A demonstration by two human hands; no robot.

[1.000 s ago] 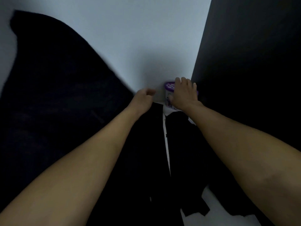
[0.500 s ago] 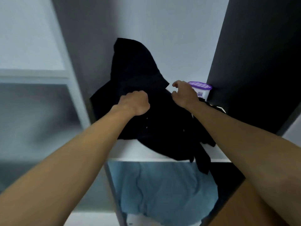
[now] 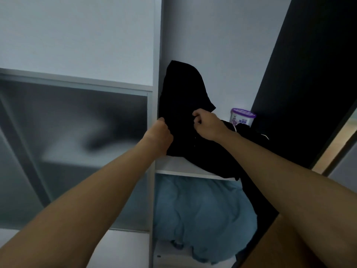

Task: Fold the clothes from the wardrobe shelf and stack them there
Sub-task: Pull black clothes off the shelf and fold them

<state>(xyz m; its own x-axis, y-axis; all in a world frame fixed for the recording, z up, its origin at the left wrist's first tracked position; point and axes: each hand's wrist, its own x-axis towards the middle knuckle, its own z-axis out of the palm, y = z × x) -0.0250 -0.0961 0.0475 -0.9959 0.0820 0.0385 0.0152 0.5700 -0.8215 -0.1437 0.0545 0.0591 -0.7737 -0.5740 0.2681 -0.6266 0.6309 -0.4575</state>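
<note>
A black garment [image 3: 183, 97] is bunched on the white wardrobe shelf [image 3: 173, 167], part of it rising against the back wall and part drooping over the shelf's front edge at the right. My left hand [image 3: 160, 136] is closed on its left side near the wardrobe's upright. My right hand [image 3: 206, 122] pinches the cloth near its middle. More black cloth [image 3: 249, 138] lies to the right of my right wrist.
A small white tub with a purple lid [image 3: 242, 118] stands at the shelf's back right corner. A dark panel [image 3: 309, 84] bounds the right side. Light blue fabric [image 3: 202, 215] fills the compartment below. A frosted sliding door [image 3: 77, 142] is on the left.
The view has pulled back from the shelf and swung left. My right hand left the purple-lidded tub and took the black cloth. The garment is now gathered and raised.
</note>
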